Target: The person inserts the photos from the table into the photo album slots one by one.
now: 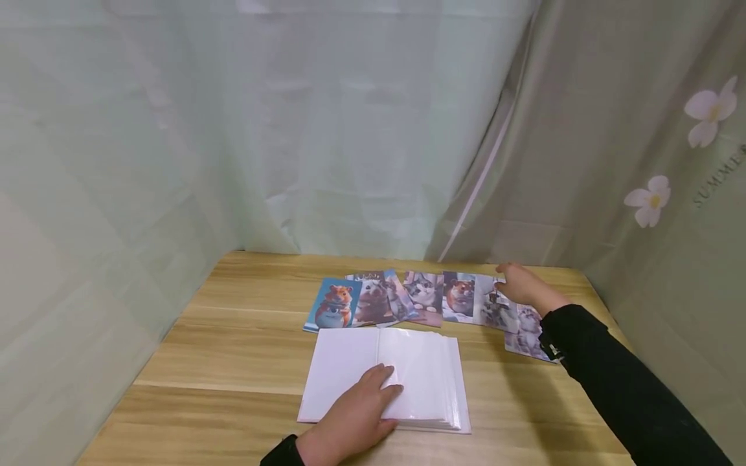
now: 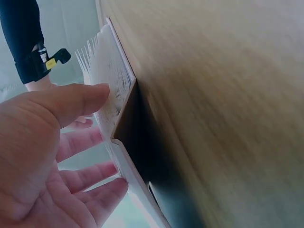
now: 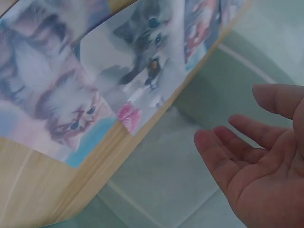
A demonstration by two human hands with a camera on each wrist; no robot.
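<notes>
A photo album (image 1: 344, 349) lies spread on the table with white leaves and clear sleeves. My left hand (image 1: 355, 414) rests on it near the spine, fingers extended over the pages; the left wrist view shows the thumb (image 2: 90, 102) at the edge of the leaves. Over the far right of the table reaches my right hand (image 1: 521, 285), above the animal picture cards. Its fingers are loosely bent with nothing between them in the right wrist view. Closest to it are a grey-and-white kitten card (image 3: 142, 61) and a striped kitten card (image 3: 57, 80).
More picture cards run in a row behind the album, among them a blue hamster card (image 1: 335, 304), a cat card (image 1: 424, 294) and another hamster card (image 1: 459, 296), some overlapping. Pale curtains (image 1: 350, 129) hang along the table's back and sides.
</notes>
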